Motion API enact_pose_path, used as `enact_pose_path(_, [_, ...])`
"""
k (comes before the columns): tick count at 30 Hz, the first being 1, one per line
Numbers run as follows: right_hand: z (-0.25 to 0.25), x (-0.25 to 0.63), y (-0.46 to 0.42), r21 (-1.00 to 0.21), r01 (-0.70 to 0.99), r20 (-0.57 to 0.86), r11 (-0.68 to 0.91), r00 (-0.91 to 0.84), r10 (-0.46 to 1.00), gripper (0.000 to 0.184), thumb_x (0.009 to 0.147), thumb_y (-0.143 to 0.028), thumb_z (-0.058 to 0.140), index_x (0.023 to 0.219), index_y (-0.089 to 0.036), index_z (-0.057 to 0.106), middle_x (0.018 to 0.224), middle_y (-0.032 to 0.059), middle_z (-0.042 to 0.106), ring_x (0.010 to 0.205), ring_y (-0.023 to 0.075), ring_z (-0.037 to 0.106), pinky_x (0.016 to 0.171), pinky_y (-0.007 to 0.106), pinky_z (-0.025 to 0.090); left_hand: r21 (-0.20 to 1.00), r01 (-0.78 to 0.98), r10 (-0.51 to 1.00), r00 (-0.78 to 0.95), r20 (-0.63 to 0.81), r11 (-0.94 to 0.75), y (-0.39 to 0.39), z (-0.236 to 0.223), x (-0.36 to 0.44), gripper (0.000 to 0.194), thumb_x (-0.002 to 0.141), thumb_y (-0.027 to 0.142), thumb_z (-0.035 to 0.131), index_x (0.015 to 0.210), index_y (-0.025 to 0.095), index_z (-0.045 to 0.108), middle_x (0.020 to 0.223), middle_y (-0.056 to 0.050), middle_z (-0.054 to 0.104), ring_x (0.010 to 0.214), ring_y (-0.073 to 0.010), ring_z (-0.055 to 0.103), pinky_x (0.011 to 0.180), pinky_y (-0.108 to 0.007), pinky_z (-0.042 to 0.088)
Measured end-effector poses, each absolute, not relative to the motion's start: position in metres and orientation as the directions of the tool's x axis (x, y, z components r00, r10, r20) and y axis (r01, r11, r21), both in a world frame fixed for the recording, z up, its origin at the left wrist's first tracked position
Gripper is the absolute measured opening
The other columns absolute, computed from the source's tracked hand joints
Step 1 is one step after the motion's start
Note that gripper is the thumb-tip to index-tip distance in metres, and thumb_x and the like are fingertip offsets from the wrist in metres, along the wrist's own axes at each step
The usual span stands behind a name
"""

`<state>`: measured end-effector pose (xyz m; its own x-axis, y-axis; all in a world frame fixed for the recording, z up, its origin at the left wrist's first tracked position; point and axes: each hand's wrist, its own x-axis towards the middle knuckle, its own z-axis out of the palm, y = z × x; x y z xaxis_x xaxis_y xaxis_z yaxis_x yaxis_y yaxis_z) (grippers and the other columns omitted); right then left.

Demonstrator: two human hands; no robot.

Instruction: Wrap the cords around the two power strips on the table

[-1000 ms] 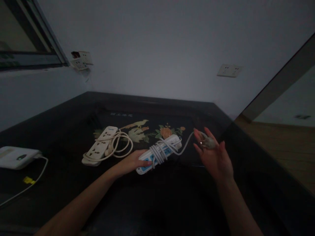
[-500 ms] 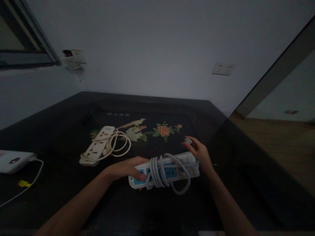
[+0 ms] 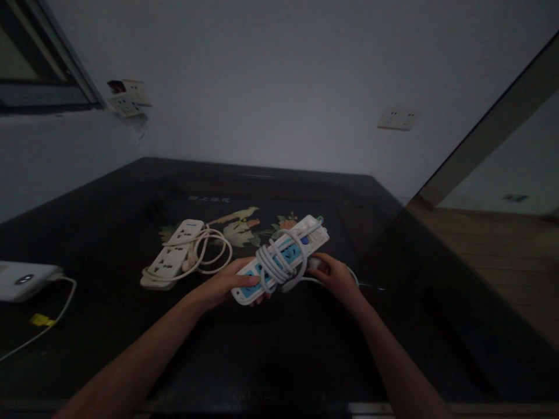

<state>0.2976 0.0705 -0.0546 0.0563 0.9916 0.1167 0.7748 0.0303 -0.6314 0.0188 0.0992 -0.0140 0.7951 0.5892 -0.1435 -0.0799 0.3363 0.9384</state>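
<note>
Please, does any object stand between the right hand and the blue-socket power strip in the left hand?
No separate object is visible there. The right hand is just beside the blue-socket power strip, holding what looks like its plug. The white power strip lies off to the left, out of the way.

The room is dim, its light dull and greyish. A plain pale wall (image 3: 262, 87) rises directly behind the table (image 3: 271, 361), whose dark, glossy top carries a printed bird-and-flower design (image 3: 238, 234) toward its far side. Above the table's far left corner are clustered socket plates (image 3: 127, 106), with a dark-framed window (image 3: 39, 64) farther left. Another socket plate (image 3: 397, 119) sits above the table's far right corner. Brownish wooden flooring (image 3: 489, 250) shows right of the table.
</note>
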Motion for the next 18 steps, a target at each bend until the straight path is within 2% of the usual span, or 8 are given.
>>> enact_pose_path(5, [-0.054,0.294,0.066,-0.506,0.862,0.096,0.034,0.017,0.995,0.038,0.082,-0.038,0.058,0.116,-0.022,0.060,0.064,0.0001,0.060,0.056,0.0174,0.054,0.051,0.026,0.035,0.948,-0.044,0.592,0.790,-0.160,0.315,0.097,-0.016,0.021,0.052,0.072,0.037,0.069,0.113,0.010,0.053,0.081,-0.009,0.067,0.062,-0.0145,0.061,0.053,-0.022,0.047])
enact_pose_path(7, [-0.049,0.293,0.063,-0.508,0.857,0.178,0.083,0.009,0.984,0.036,0.084,-0.036,0.056,0.117,-0.022,0.059,0.072,0.0027,0.063,0.065,0.0197,0.057,0.058,0.029,0.040,0.954,-0.038,0.619,0.768,-0.162,0.297,0.097,-0.015,0.023,0.051,0.072,0.039,0.068,0.111,0.010,0.054,0.081,-0.009,0.067,0.062,-0.0143,0.061,0.053,-0.023,0.046])
enact_pose_path(9, [-0.041,0.290,0.059,-0.534,0.826,0.330,0.180,0.008,0.944,0.029,0.088,-0.034,0.051,0.112,-0.022,0.063,0.086,0.0070,0.065,0.083,0.0227,0.059,0.072,0.034,0.044,0.965,-0.016,0.653,0.739,-0.166,0.262,0.096,-0.014,0.026,0.049,0.072,0.041,0.067,0.109,0.011,0.055,0.082,-0.008,0.066,0.063,-0.0144,0.060,0.056,-0.024,0.046])
enact_pose_path(11, [-0.032,0.283,0.053,-0.582,0.756,0.446,0.299,-0.012,0.895,0.025,0.090,-0.032,0.046,0.101,-0.022,0.067,0.097,0.0094,0.064,0.095,0.0239,0.057,0.083,0.038,0.043,0.980,0.039,0.712,0.682,-0.168,0.195,0.097,-0.014,0.029,0.048,0.071,0.042,0.067,0.106,0.011,0.056,0.085,-0.007,0.067,0.067,-0.0160,0.061,0.060,-0.026,0.047])
enact_pose_path(14, [-0.023,0.263,0.043,-0.715,0.552,0.422,0.429,-0.149,0.894,0.025,0.092,-0.030,0.044,0.092,-0.022,0.068,0.095,0.0080,0.067,0.094,0.0223,0.059,0.085,0.038,0.044,0.983,0.179,0.821,0.555,-0.137,0.043,0.098,-0.017,0.033,0.047,0.070,0.043,0.067,0.105,0.012,0.057,0.095,-0.007,0.066,0.082,-0.0205,0.061,0.072,-0.030,0.048])
enact_pose_path(16, [-0.021,0.247,0.039,-0.816,0.410,0.340,0.407,-0.227,0.912,0.017,0.089,-0.030,0.052,0.092,-0.022,0.067,0.094,0.0062,0.068,0.092,0.0213,0.061,0.084,0.037,0.046,0.964,0.259,0.862,0.500,-0.085,-0.055,0.097,-0.018,0.034,0.047,0.073,0.043,0.065,0.108,0.013,0.057,0.102,-0.008,0.065,0.091,-0.0229,0.060,0.079,-0.032,0.047])
enact_pose_path(18, [-0.022,0.234,0.036,-0.906,0.292,0.248,0.305,-0.218,0.944,0.013,0.082,-0.030,0.061,0.092,-0.022,0.065,0.092,0.0047,0.069,0.089,0.0204,0.062,0.083,0.036,0.047,0.940,0.312,0.877,0.479,-0.030,-0.139,0.096,-0.019,0.035,0.047,0.075,0.041,0.063,0.113,0.014,0.056,0.107,-0.008,0.065,0.096,-0.0237,0.059,0.084,-0.032,0.046])
